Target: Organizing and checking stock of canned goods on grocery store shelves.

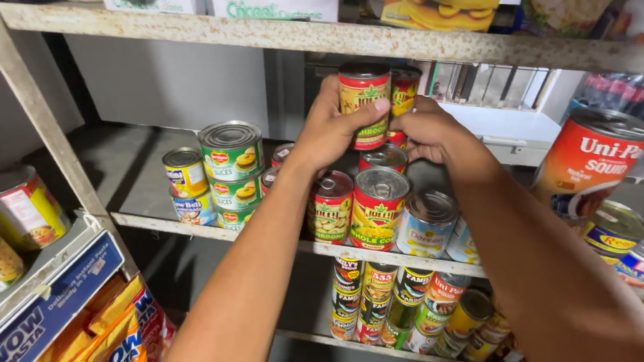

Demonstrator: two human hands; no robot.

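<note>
My left hand [334,128] grips a red and green can [363,99] held up above the middle shelf. Beside it my right hand [429,132] holds a second, similar can [403,95] just behind the first. Both cans hover over a cluster of upright cans [379,207] on the grey metal shelf [136,180], below my hands. My forearms reach in from the bottom of the head view and hide part of the lower shelves.
A stack of green-labelled cans [230,167] and small blue and yellow cans [186,177] stand at the shelf's left. A large red can [589,162] stands at right above flat tins [627,243]. More cans [404,305] fill the lower shelf. Boxes line the top shelf [335,36].
</note>
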